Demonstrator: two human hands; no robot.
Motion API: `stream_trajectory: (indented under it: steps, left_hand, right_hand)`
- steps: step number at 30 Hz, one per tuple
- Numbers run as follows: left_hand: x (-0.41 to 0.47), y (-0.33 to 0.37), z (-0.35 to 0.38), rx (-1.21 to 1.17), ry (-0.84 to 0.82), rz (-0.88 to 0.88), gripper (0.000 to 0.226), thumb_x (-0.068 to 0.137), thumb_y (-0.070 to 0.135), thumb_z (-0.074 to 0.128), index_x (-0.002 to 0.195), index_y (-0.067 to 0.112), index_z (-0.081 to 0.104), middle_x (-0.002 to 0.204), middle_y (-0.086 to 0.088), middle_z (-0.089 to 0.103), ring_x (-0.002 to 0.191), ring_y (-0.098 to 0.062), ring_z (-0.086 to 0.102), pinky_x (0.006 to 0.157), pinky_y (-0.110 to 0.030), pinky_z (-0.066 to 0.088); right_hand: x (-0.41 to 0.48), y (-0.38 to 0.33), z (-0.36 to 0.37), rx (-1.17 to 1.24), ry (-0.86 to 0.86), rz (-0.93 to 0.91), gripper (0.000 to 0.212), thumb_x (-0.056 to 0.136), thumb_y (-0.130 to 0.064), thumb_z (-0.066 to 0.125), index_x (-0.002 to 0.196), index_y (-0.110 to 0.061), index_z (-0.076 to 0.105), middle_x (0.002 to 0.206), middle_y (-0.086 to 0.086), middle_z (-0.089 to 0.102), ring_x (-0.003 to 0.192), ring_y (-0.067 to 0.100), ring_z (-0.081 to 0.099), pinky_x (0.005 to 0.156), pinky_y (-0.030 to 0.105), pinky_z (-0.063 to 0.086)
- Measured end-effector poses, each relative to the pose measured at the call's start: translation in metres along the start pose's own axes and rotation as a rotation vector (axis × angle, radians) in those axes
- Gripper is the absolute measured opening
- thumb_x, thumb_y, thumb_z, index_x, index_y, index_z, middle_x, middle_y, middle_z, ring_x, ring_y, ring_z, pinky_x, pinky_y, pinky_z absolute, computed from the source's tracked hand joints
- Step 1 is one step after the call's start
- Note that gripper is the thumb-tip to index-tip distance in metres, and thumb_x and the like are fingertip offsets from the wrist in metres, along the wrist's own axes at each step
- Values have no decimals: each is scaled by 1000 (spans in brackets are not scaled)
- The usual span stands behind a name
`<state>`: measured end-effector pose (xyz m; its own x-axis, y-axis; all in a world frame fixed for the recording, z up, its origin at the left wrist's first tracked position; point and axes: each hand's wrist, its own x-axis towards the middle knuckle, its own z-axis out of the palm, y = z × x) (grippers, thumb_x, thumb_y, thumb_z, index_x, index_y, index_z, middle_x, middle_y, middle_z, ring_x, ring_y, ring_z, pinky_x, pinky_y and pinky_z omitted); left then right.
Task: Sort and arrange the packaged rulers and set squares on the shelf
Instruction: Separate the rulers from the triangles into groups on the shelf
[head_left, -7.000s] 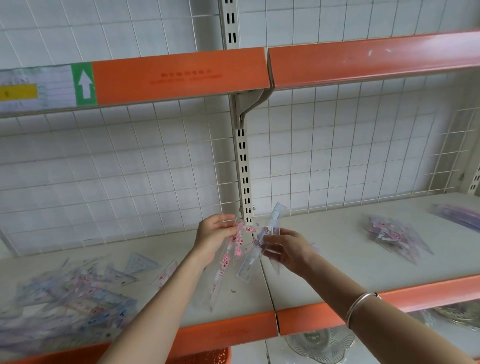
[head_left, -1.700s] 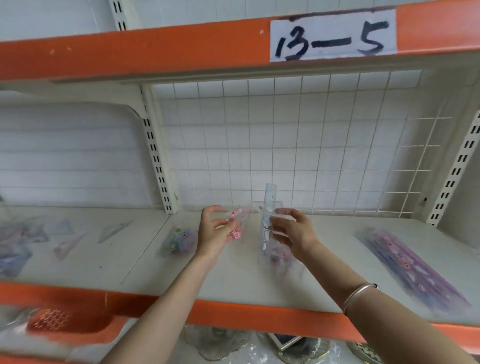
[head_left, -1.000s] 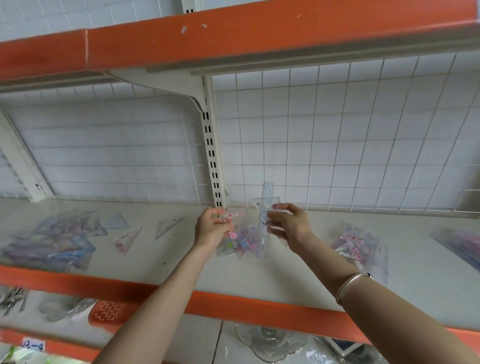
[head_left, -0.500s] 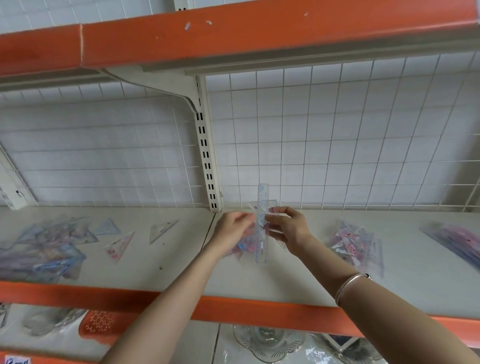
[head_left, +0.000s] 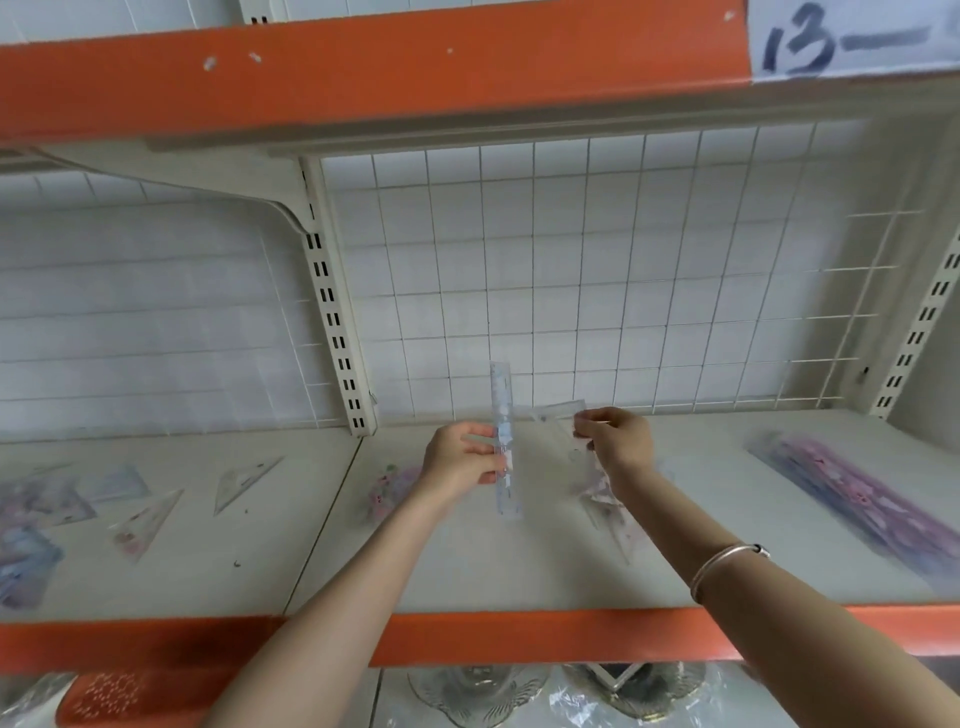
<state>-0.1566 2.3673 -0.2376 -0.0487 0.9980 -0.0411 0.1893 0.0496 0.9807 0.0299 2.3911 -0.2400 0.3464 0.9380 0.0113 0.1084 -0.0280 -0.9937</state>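
Observation:
My left hand (head_left: 460, 460) grips a clear, bluish straight ruler (head_left: 505, 415) and holds it upright above the middle of the shelf (head_left: 467, 561). My right hand (head_left: 618, 441) pinches the top of a clear plastic packet with a set square (head_left: 582, 457) that hangs down in front of my wrist. The two hands are a short way apart. Behind my left wrist a small pink-printed pile (head_left: 387, 488) lies on the shelf. A row of purple and pink packaged rulers (head_left: 852, 488) lies at the far right.
Loose set squares (head_left: 244, 475) and a blurred heap of packets (head_left: 36, 519) lie on the left shelf board. A wire grid backs the shelf; a slotted upright (head_left: 337, 338) divides it. An orange shelf edge (head_left: 363, 67) hangs overhead. Glassware sits on the level below.
My left hand has taken the upright ruler and drawn it left, away from my right hand, which keeps the packet. The view has swung right, bringing the purple rulers closer.

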Motion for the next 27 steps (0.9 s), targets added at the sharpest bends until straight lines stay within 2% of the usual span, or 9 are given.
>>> stream_trajectory:
  steps: [2, 7, 11, 13, 16, 18, 21, 24, 27]
  left_hand:
    - [1, 4, 12, -18, -22, 10, 33, 75, -10, 72, 102, 5, 62, 77, -9, 67, 62, -16, 65, 60, -23, 56]
    - [5, 12, 42, -27, -97, 31, 33, 74, -9, 72, 103, 5, 62, 82, -11, 68, 69, -20, 66, 64, -25, 57]
    - [6, 16, 58, -9, -138, 41, 34, 75, -9, 71, 104, 5, 62, 89, -16, 68, 75, -22, 66, 64, -24, 57]
    - [7, 18, 67, -4, -163, 35, 33, 76, -9, 70, 104, 6, 62, 87, -14, 67, 73, -20, 66, 62, -22, 56]
    - [7, 23, 81, 3, -189, 21, 33, 76, -8, 70, 104, 6, 62, 91, -16, 67, 75, -22, 66, 62, -23, 57]
    - [8, 27, 94, 4, -205, 21, 33, 75, -8, 71, 104, 6, 62, 93, -17, 67, 77, -23, 66, 64, -24, 57]
    - [10, 34, 119, 2, -247, 27, 36, 75, -10, 72, 106, 4, 60, 90, -17, 67, 73, -24, 66, 63, -26, 57]
    - [10, 39, 144, -5, -277, 54, 34, 76, -9, 71, 106, 3, 60, 88, -18, 67, 70, -24, 67, 69, -31, 59]
    - [14, 41, 165, 109, -243, 141, 26, 80, 3, 71, 104, 9, 63, 86, -8, 67, 67, -19, 65, 71, -32, 59]
  right_hand:
    - [6, 5, -16, -129, 59, -19, 9, 79, -4, 67, 85, -10, 68, 77, 7, 69, 72, 19, 62, 52, 12, 43]
    - [21, 28, -39, -466, 81, 42, 8, 74, -17, 69, 79, -22, 66, 88, 3, 71, 92, 24, 62, 81, 32, 51]
    - [21, 33, -50, -709, 74, 31, 28, 75, -33, 74, 100, -24, 64, 110, 2, 60, 111, 25, 52, 92, 32, 40]
    - [20, 32, -53, -709, 61, 2, 35, 77, -32, 74, 108, -23, 60, 112, 3, 57, 113, 25, 50, 92, 34, 37]
    - [22, 26, -57, -538, 36, -59, 20, 86, -30, 63, 102, -18, 65, 102, 0, 64, 102, 22, 56, 93, 37, 40]
    - [21, 19, -62, -311, -41, -46, 23, 90, -29, 59, 95, -9, 69, 88, 1, 68, 86, 20, 60, 85, 39, 47]
    - [17, 7, -77, -60, -112, -48, 14, 86, -14, 63, 82, -3, 70, 74, 5, 67, 69, 16, 59, 61, 21, 47]
    - [17, -1, -100, 30, -92, -22, 12, 82, -1, 63, 71, -4, 65, 65, 4, 63, 54, 7, 56, 44, 8, 37]
    - [27, 2, -129, 55, 22, -12, 14, 85, 3, 58, 73, -2, 63, 62, 4, 60, 45, 6, 53, 40, 12, 36]
